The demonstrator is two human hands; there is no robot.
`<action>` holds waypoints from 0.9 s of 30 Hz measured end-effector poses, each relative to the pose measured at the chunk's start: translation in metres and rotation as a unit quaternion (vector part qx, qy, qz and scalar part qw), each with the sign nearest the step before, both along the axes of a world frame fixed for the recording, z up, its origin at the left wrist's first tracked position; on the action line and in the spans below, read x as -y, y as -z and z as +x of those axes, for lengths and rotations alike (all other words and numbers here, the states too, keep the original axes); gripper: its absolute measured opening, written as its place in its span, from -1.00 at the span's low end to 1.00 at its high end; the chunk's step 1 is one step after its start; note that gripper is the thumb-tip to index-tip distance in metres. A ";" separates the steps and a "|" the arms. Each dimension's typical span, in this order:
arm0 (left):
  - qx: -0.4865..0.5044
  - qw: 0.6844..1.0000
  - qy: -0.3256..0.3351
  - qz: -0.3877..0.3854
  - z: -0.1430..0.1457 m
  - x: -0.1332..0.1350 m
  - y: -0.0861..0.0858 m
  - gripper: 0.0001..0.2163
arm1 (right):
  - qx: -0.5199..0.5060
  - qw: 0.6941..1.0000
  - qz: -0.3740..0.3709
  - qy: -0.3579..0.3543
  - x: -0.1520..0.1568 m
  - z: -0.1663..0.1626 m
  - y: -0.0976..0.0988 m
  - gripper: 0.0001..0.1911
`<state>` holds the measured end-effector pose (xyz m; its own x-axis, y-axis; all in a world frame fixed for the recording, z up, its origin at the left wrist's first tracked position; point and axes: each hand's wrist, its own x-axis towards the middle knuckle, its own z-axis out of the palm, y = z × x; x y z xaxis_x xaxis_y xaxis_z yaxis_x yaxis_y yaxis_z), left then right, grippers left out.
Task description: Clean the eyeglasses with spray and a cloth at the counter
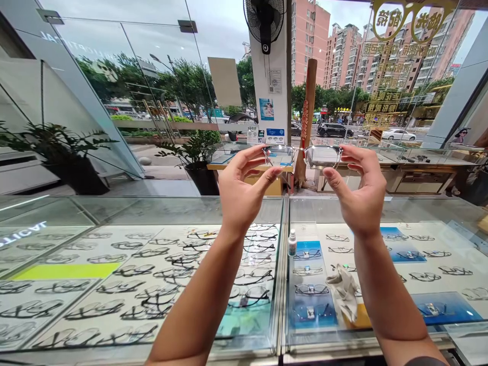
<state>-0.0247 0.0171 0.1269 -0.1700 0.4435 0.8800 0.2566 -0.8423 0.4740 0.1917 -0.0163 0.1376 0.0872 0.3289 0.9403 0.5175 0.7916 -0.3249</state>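
Both my hands hold up one pair of eyeglasses [322, 157], with a thin metal rim and clear lenses, above the glass display case. My left hand [244, 185] grips the left end of the frame between thumb and fingers. At the other end, my right hand [360, 188] pinches the frame near its hinge. The lenses face away from me, and I see the street side of the shop through them. Below, a crumpled grey cloth [343, 292] lies on the case top beside my right forearm. A small white spray bottle [292, 243] stands near the case's middle seam.
Several rows of eyeglasses [168, 274] lie inside the glass display case [284, 305]. Beyond it are a second glass counter [404, 157], a wooden post [309, 107] and potted plants [78, 162]. A black fan [264, 23] hangs on the white pillar [271, 86] by the windows.
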 end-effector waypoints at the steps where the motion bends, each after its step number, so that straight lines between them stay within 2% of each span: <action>1: 0.001 1.000 -0.022 0.009 0.002 0.002 0.000 -0.51 | -0.001 1.000 -0.003 0.005 -0.001 0.001 0.000 -0.60; 5: -0.005 0.993 -0.103 0.050 0.007 0.010 0.001 -0.53 | 0.010 1.000 -0.015 0.002 -0.004 0.003 0.000 -0.61; 8: -0.001 0.990 -0.124 0.067 0.008 0.015 0.000 -0.53 | 0.023 1.000 -0.013 0.004 -0.005 0.003 0.001 -0.58; 14: -0.002 0.996 -0.072 0.048 0.003 0.015 -0.002 -0.57 | 0.003 1.000 0.000 0.019 0.003 -0.003 0.000 -0.58; 18: 0.001 0.999 -0.034 0.033 0.001 0.011 -0.001 -0.55 | -0.028 1.000 -0.003 0.001 0.007 -0.007 0.000 -0.56; 21: -0.001 0.999 -0.028 0.031 0.002 0.009 -0.001 -0.53 | -0.025 1.000 0.001 -0.002 0.007 -0.008 0.001 -0.54; 27: -0.021 0.998 -0.033 0.043 0.002 0.008 -0.001 -0.52 | 0.012 0.997 0.046 0.053 0.008 -0.007 0.002 -0.52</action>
<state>-0.0228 0.0086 0.1279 -0.1591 0.3552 0.9212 0.3313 -0.8597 0.3887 0.1842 -0.0242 0.1360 0.0951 0.2321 0.9680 0.6070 0.7572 -0.2412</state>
